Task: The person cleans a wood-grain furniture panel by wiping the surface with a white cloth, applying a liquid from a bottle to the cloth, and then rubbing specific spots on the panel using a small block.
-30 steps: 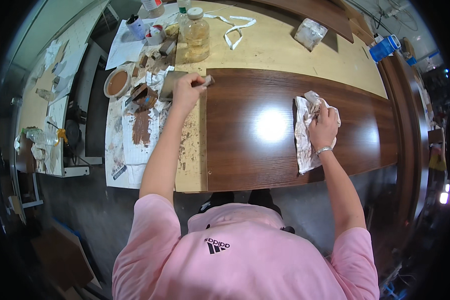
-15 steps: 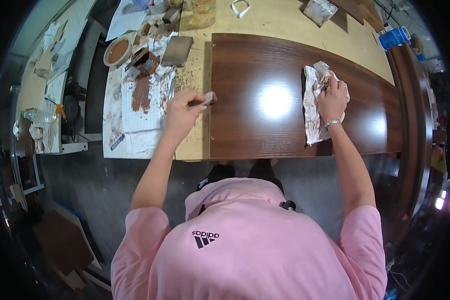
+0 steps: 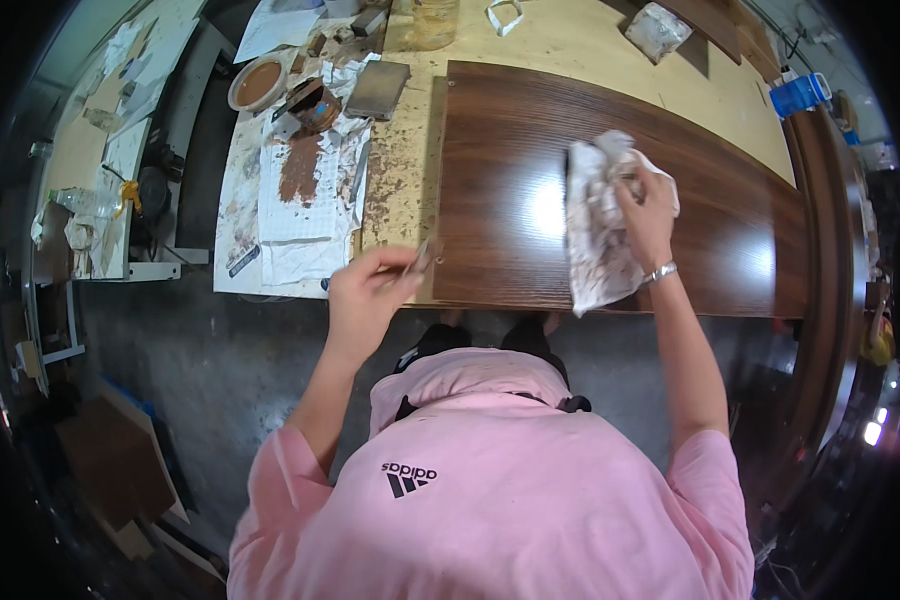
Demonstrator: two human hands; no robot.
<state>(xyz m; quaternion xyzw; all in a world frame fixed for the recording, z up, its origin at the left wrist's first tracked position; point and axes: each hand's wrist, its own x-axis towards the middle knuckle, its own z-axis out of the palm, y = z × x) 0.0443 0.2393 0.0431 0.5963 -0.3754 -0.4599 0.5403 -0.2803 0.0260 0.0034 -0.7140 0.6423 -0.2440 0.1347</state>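
Note:
A glossy dark brown wooden board (image 3: 500,150) lies flat on the table. At its near left corner my left hand (image 3: 368,295) pinches a small greyish-brown pad (image 3: 422,259), held at the board's left edge; its exact kind is hard to make out. My right hand (image 3: 652,220) grips a crumpled white cloth (image 3: 598,225) with brown stains. The cloth rests on the middle of the board, and its lower end reaches the near edge. My fingertips are partly sunk in its folds.
Left of the board, stained paper (image 3: 300,220) carries a smear of brown paste. A tub of brown paste (image 3: 258,85), an open brown-smeared can (image 3: 312,105) and a grey block (image 3: 378,90) stand behind it. A blue bottle (image 3: 800,94) is at the far right.
My left hand has come nearer along the board's left edge with the pad. My right hand has drawn the cloth left and nearer across the board. The view has shifted slightly.

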